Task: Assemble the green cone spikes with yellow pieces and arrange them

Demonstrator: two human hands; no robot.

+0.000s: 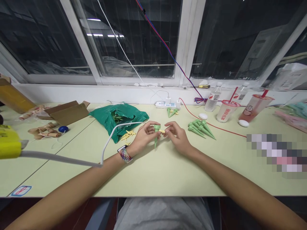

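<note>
Above the middle of the table, my left hand (pixel 141 139) is closed around a green plastic spike (pixel 155 143), wide end up and tip pointing down. A small yellow valve piece (pixel 162 131) sticks out sideways from the spike's upper part. My right hand (pixel 179 138) pinches its outer end between thumb and fingertips. Whether the piece sits fully in the spike cannot be seen. Left of my left hand lie several loose yellow pieces (pixel 128 134), by an open green plastic bag (pixel 105 115) with green parts inside. Several green spikes (pixel 201 128) are grouped right of my right hand.
A power strip (pixel 165 104) stands at the back, with more spikes (pixel 170 112) before it. Bottles (pixel 213 98) and drink cups (pixel 226 111) are at the back right. A cardboard box (pixel 67 113) and wooden toys (pixel 45 130) lie left. A grey cable (pixel 64 158) crosses near my left arm.
</note>
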